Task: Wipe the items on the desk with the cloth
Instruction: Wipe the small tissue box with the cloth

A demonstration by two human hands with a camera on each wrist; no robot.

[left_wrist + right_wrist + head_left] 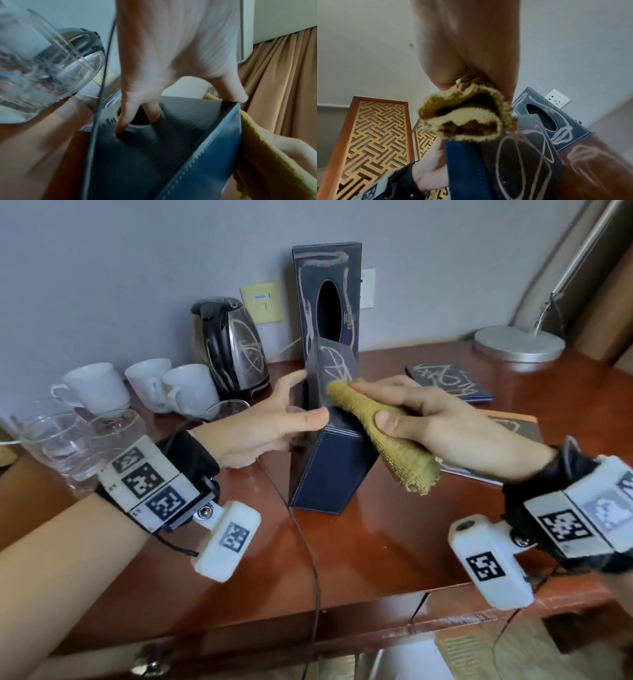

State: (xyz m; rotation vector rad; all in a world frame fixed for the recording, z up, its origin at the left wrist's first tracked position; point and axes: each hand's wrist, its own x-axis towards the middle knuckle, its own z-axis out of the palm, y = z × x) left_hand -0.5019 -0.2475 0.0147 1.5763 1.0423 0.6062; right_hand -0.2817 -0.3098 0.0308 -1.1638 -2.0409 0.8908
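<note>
Surface [359, 559]: a glossy red-brown wooden top is shown; a black cable [308, 549] is laid across it toward the near edge.
Right hand [445, 426]: the rolled cloth is gripped, with the fingers curled over the roll and the thumb pressed against its near side.
Cloth [380, 436]: a mustard-yellow woven roll is held slantwise; its far end is laid against the upper edge of the blue holder, and its frayed near end is left hanging free above the surface.
Blue holder [329, 470]: a dark blue stitched container is stood near the middle of the surface, tilted; white scribbled marks are carried on its raised inner panel.
Left hand [260, 426]: the fingers are held loosely extended, their tips set against the holder's dark inner panel and the thumb at its top edge; nothing is clasped.
Glasses [65, 443]: clear tumblers are grouped at the left edge.
Cups [96, 388]: three white cups are set behind the glasses.
Kettle [233, 344]: a steel kettle with white marks is stood at the far edge.
Tissue box [329, 299]: a dark box is stood upright against the wall, marked in white.
Lamp base [519, 344]: a round metal disc is placed at the far right corner.
</note>
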